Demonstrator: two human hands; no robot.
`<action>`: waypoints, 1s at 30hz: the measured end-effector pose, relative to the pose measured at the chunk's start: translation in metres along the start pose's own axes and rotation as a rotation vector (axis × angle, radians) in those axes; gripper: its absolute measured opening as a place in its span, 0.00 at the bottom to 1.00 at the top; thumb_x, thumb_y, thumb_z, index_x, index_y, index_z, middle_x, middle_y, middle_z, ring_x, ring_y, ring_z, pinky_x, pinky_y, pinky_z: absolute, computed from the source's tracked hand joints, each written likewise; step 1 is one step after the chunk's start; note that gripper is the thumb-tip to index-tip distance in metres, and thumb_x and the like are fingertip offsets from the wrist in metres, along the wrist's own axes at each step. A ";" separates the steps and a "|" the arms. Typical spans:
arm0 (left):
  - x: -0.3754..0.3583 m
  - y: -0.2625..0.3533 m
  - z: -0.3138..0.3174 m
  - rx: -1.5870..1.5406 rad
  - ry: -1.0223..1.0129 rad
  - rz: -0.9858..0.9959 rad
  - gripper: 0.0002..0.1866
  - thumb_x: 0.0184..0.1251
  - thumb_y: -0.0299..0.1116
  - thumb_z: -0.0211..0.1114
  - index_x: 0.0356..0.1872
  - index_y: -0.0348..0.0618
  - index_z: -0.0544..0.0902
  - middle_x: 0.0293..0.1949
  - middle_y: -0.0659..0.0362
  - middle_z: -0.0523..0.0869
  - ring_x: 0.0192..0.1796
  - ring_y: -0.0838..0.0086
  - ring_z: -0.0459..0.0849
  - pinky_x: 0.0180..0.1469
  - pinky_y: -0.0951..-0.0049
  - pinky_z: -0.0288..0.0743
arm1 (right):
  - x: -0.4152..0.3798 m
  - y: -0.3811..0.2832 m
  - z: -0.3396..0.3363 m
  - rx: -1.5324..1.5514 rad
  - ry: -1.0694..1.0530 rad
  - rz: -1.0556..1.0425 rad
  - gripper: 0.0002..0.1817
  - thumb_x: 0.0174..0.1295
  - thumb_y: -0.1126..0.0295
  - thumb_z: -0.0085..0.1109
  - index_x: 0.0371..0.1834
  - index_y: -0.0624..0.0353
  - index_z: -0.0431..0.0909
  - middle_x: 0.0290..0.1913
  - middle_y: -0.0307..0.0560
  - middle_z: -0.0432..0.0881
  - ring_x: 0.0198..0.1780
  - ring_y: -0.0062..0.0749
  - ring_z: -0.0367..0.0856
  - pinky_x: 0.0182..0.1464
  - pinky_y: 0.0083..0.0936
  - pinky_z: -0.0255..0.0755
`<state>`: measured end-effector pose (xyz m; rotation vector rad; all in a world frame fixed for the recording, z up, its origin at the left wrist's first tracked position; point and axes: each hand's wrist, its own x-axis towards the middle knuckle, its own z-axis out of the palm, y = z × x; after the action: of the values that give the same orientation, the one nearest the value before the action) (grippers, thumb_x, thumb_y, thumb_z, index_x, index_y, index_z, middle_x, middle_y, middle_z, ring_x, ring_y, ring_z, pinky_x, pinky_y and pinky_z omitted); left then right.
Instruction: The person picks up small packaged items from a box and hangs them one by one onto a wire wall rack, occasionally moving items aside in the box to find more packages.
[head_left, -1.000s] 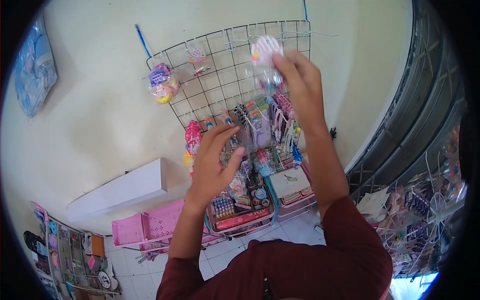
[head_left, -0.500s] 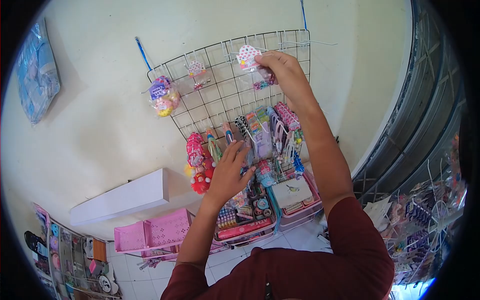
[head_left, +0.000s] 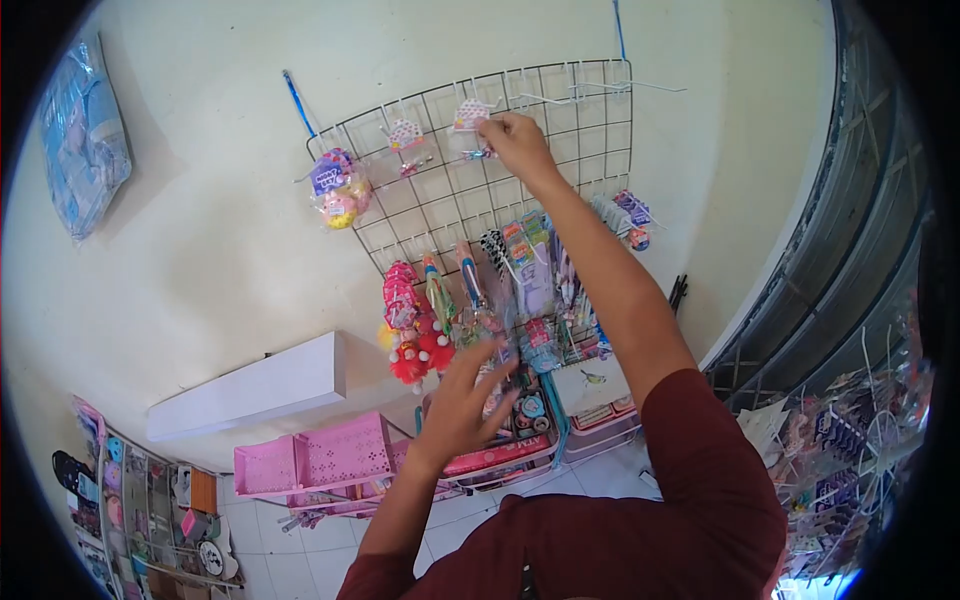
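Note:
High on the black wire grid (head_left: pixel 590 150), my right hand (head_left: pixel 515 143) pinches the edge of a small clear packet with a heart-print card top (head_left: pixel 472 114). Small colourful pieces show low in the packet, and its top is at a white hook. To its left hangs a similar packet (head_left: pixel 405 134). My left hand (head_left: pixel 462 405) is held lower down with fingers spread and nothing in it, in front of the hanging goods. Near it are red and pink plush-like items (head_left: pixel 408 330) and bagged goods (head_left: pixel 530 265) on hooks.
A purple-labelled bag (head_left: pixel 340 188) hangs at the grid's left. Below stand pink baskets (head_left: pixel 345 450) and a bin of goods (head_left: pixel 500 455). A white box-like ledge (head_left: pixel 250 385) juts from the wall. At right are a metal shutter (head_left: pixel 850 200) and a rack of packets (head_left: pixel 840 450).
My right hand has moved left along the top of the grid with the packet, bringing it to a hook nearer the similar one. My left hand has dropped lower, fingers still spread.

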<state>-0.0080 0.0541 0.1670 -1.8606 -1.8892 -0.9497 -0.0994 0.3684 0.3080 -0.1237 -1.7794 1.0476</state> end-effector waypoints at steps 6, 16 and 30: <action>-0.154 0.025 0.015 -0.357 -0.179 -0.392 0.15 0.64 0.30 0.70 0.52 0.43 0.84 0.49 0.51 0.87 0.49 0.59 0.87 0.53 0.63 0.79 | -0.053 -0.030 -0.027 -0.413 0.180 -0.068 0.25 0.63 0.49 0.64 0.48 0.62 0.80 0.32 0.53 0.86 0.33 0.46 0.86 0.39 0.39 0.78; -0.236 0.026 0.022 -0.639 -0.328 -0.620 0.12 0.67 0.32 0.68 0.48 0.36 0.85 0.44 0.49 0.89 0.47 0.60 0.89 0.51 0.67 0.80 | -0.400 -0.035 -0.063 -0.436 -0.978 0.411 0.15 0.66 0.61 0.53 0.49 0.57 0.78 0.45 0.59 0.85 0.48 0.56 0.84 0.48 0.48 0.76; -0.142 0.180 0.187 -0.948 -1.279 0.202 0.16 0.67 0.35 0.66 0.52 0.38 0.83 0.49 0.47 0.87 0.54 0.58 0.85 0.60 0.64 0.75 | -0.699 -0.180 -0.169 -0.664 -0.745 0.983 0.23 0.61 0.54 0.58 0.54 0.56 0.78 0.50 0.56 0.83 0.53 0.53 0.83 0.55 0.50 0.74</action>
<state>0.2217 0.0559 -0.0193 -3.7993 -1.7324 -0.6119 0.4328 -0.0069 -0.0473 -1.2565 -2.8067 1.1743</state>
